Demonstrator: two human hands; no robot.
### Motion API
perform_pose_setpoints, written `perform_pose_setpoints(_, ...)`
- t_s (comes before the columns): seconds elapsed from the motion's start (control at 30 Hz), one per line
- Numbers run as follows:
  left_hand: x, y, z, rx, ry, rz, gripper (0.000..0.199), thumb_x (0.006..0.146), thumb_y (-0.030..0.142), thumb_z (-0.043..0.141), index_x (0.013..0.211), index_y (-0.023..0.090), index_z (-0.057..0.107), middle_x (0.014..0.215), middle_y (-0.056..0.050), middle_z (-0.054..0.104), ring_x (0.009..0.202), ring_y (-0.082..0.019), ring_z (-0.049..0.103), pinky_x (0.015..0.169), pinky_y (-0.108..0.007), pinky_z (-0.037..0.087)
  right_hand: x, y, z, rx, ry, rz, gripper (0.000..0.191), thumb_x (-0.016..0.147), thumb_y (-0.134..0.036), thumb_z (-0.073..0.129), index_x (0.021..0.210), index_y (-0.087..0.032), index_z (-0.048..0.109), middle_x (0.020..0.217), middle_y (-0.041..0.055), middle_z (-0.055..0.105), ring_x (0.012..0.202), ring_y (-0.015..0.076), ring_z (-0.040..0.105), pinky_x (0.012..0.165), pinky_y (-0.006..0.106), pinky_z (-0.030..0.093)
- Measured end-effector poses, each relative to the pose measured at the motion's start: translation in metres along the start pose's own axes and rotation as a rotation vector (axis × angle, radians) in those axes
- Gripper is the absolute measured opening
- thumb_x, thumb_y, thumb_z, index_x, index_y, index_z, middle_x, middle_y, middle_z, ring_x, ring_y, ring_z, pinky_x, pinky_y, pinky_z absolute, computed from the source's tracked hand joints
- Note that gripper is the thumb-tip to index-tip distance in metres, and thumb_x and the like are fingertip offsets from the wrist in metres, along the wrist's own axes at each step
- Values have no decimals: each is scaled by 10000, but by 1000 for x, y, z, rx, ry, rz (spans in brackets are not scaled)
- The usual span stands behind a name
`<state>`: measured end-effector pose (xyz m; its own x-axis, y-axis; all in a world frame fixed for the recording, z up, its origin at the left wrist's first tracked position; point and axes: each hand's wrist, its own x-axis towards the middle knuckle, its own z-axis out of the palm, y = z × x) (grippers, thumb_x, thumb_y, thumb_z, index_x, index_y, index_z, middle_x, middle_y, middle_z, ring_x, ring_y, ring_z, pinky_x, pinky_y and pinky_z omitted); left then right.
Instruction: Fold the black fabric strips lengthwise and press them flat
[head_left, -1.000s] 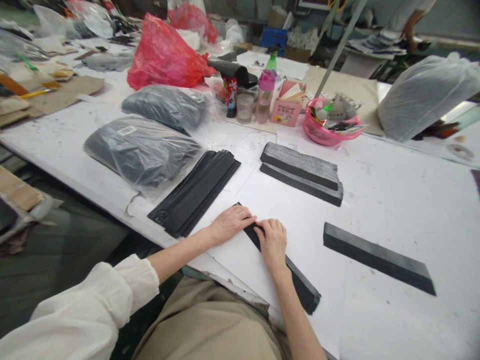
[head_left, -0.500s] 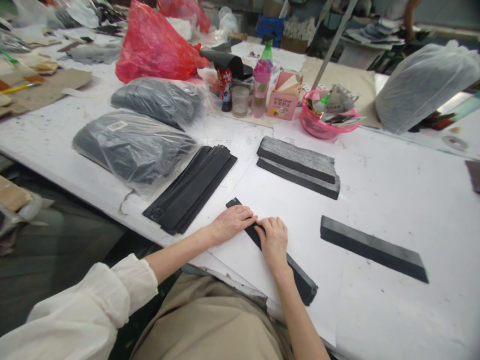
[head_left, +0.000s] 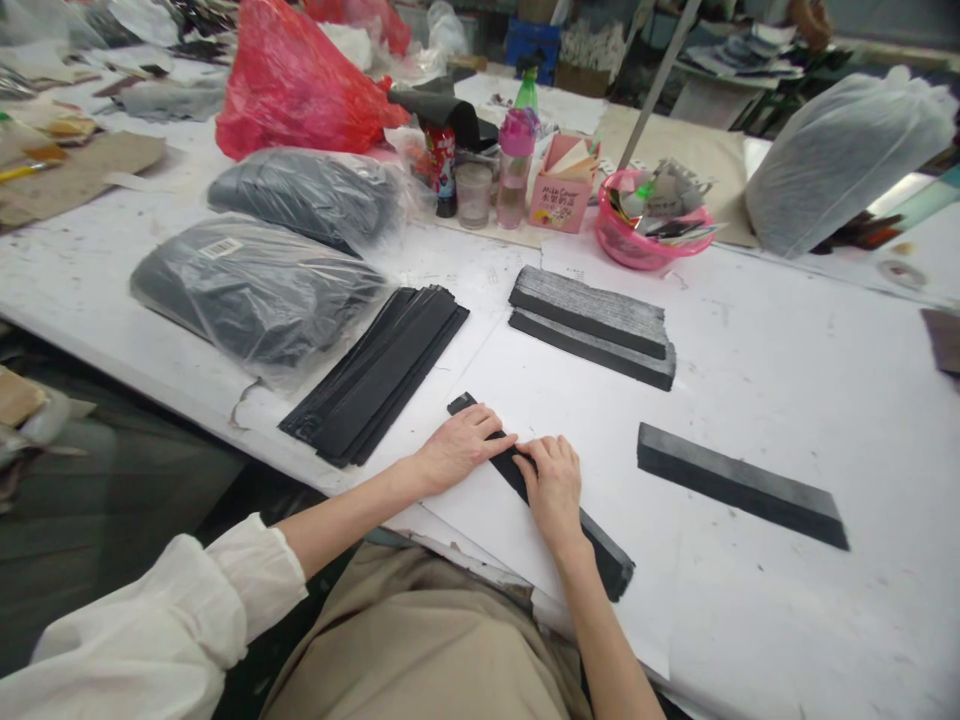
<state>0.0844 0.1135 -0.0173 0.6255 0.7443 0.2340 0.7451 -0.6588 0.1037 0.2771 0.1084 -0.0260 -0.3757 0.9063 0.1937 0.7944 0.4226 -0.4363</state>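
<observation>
A long black strip (head_left: pixel 611 565), folded or layered along its length, lies slantwise on the table near its front edge. My left hand (head_left: pixel 463 447) is closed on its far-left part, fingers over the top and thumb pointing right. Close beside it, my right hand (head_left: pixel 553 485) pinches the strip's edge near the middle with curled fingers. The two hands almost touch at the thumbs. What lies under the fingertips is hidden. A fanned stack of flat black strips (head_left: pixel 386 375) rests to the left of my left hand.
Two grey-topped black stacks (head_left: pixel 592 310) lie beyond my hands, and another black stack (head_left: pixel 739 485) lies to the right. Plastic-wrapped dark bundles (head_left: pixel 255 290) sit at left. Behind stand a red bag (head_left: pixel 300 90), a pink-lidded bottle (head_left: pixel 516 170) and a pink basket (head_left: pixel 652 245).
The view has shifted slightly. Both hands keep their hold on the strip, and my right hand has moved a little to the right along it.
</observation>
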Motion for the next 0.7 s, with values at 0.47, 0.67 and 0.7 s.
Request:
perform_pose_setpoints(0.47,-4,2,9,-122,65,-3,336,900,180,525,1229,247,544,1046,-44,556,1075,-191,494,961,-355,442,-11,4,-3,37,13,22,52,893,-236,556,913,-217,600,883,22,597,925,210,504,1044,423,295)
perform_pose_setpoints(0.67,0,-26,10,-118,57,-8,290,910,177,507,1187,230,574,1150,-61,539,1148,-195,471,992,-364,427,17,-8,7,14,40,38,55,883,-201,559,894,-214,611,874,37,602,914,230,495,982,427,345)
perform_pose_setpoints(0.7,1,-29,9,-137,43,-9,271,918,183,495,1173,214,578,1139,-59,547,1137,-188,478,984,-350,431,20,-10,8,10,40,38,55,883,-201,559,892,-215,612,872,37,601,912,231,495,977,428,347)
